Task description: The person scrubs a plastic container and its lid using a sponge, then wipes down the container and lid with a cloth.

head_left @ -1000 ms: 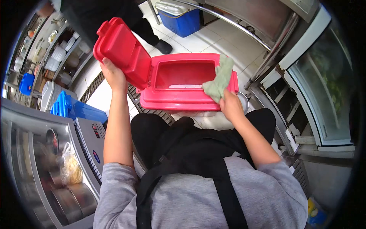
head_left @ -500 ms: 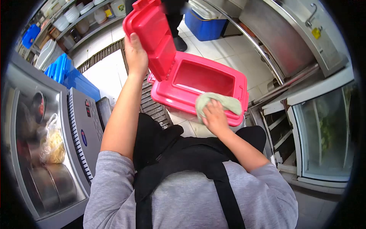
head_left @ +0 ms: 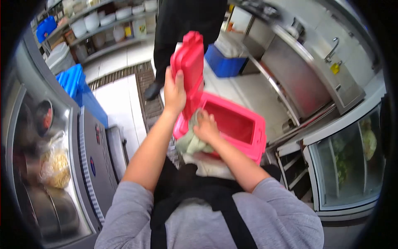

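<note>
A pink-red cooler box [head_left: 244, 148] stands in front of me, with its hinged lid [head_left: 189, 62] raised upright on the left. My left hand [head_left: 175, 94] grips the lid's near edge, thumb on one face. Bunched under my right hand [head_left: 206, 128] is a pale green cloth [head_left: 190, 140]. It lies against the box's rim at the hinge end, left of the opening. Most of my right fingers show on top of the cloth; the box's inner floor is partly hidden.
Another person's dark-clothed legs [head_left: 168, 45] stand just behind the lid. A blue cooler [head_left: 224, 62] sits further back. A glass-fronted fridge [head_left: 348, 166] is close on my right, a grey display chiller [head_left: 97, 153] on my left. A blue bin [head_left: 89, 97] and floor grating [head_left: 150, 106] lie left.
My right hand has slid the cloth from the rim's near right side to the hinge end. The lid stands more upright with my left hand on it. The view has shifted.
</note>
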`<state>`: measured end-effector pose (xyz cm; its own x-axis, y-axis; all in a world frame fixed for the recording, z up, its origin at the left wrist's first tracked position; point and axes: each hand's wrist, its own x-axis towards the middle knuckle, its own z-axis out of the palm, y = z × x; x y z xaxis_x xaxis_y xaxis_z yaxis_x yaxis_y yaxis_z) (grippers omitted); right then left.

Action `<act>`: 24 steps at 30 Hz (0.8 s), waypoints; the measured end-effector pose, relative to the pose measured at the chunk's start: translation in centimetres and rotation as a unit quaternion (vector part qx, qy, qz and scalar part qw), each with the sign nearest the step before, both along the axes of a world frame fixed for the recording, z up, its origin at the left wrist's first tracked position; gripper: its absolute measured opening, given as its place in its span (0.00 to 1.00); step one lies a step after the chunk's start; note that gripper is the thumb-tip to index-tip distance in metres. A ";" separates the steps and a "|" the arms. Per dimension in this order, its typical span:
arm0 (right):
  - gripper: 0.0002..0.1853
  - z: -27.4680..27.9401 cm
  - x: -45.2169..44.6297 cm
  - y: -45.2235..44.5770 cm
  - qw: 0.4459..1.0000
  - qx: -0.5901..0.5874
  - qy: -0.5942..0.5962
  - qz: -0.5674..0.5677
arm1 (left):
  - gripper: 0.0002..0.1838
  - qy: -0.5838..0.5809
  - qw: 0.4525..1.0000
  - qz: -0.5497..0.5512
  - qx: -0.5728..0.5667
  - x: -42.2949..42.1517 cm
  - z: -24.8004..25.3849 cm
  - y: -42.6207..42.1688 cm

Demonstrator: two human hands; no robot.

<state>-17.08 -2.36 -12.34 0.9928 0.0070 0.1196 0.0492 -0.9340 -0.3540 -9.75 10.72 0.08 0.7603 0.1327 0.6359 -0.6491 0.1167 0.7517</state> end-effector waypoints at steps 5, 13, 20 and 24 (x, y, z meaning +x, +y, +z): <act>0.15 0.1 2.0 0.4 0.999 0.005 -0.039 0.029 | 0.29 0.003 0.999 -0.009 0.031 -0.1 -0.3 -0.5; 0.17 -0.5 -1.9 1.3 0.986 -0.062 -0.111 0.110 | 0.40 0.055 0.997 0.027 0.040 1.7 -2.1 0.5; 0.22 -1.4 -10.0 -7.2 0.976 -0.091 -0.176 0.093 | 0.37 0.027 0.997 0.017 0.074 1.8 -2.0 0.0; 0.22 -2.7 -16.3 -16.5 0.984 -0.100 -0.144 0.025 | 0.36 0.059 0.997 -0.038 0.034 1.5 -1.7 0.6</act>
